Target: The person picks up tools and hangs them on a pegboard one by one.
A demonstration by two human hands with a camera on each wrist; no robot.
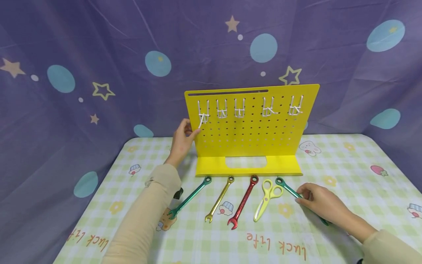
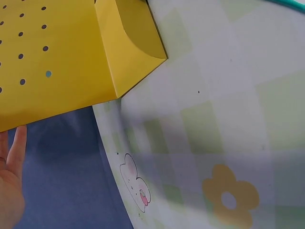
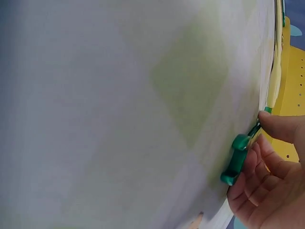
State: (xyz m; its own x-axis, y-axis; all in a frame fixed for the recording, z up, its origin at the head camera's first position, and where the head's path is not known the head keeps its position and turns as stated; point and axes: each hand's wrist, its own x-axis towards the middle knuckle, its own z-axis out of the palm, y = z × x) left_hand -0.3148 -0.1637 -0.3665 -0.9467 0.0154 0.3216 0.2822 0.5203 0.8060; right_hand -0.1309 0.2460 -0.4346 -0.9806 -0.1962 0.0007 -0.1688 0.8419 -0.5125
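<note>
A yellow pegboard stand (image 1: 244, 141) stands upright on the table, with several white wire hooks (image 1: 239, 110) along its upper part. My left hand (image 1: 182, 141) holds the board's left edge, thumb in front near the leftmost hook; in the left wrist view, fingers (image 2: 18, 148) meet that edge. At the right, my right hand (image 1: 321, 200) pinches a green wrench (image 1: 288, 187) between thumb and fingers. Its ring end points toward the board, and the open end (image 3: 234, 162) shows beneath the fingers in the right wrist view.
In front of the stand lie another green wrench (image 1: 190, 198), a gold wrench (image 1: 219, 200), a red wrench (image 1: 244, 201) and yellow-green scissors (image 1: 266, 200). A checked cloth (image 1: 356, 205) covers the table. Behind it hangs a purple patterned curtain (image 1: 204, 33).
</note>
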